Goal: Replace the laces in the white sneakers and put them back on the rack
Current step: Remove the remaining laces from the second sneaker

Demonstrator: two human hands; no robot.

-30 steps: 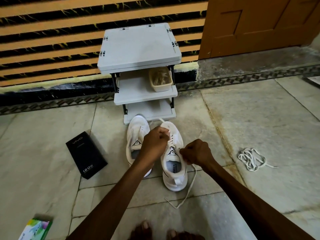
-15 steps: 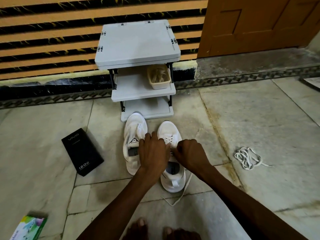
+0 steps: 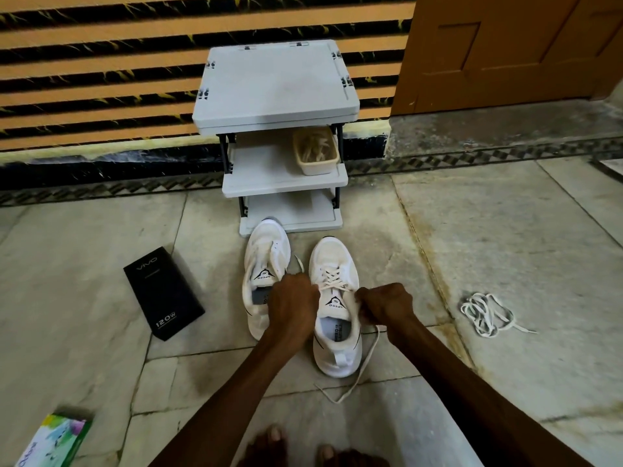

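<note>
**Soft lace, light shoe: pull evenly**

The rack stands against the wall. The sneakers sit side by side on the floor just in front of it, toes toward it. You are working on the right sneaker, which is crossed with lace up to its top eyelets. The other one looks unlaced.

Your left hand and right hand are both clenched at the top eyelets, one on each side of the tongue. Each appears to pinch one end of the lace. The left hand's grip is mostly hidden behind its knuckles.

A shoe like this is probably light and may skid on smooth stone, so match your two pulls or it will twist toward the stronger one. The lace is flat, limp and soft. Hold it close to the eyelets, where tension carries through. The slack tail trails on the floor from your right hand. Only its tip is likely stiff enough to thread.
</note>
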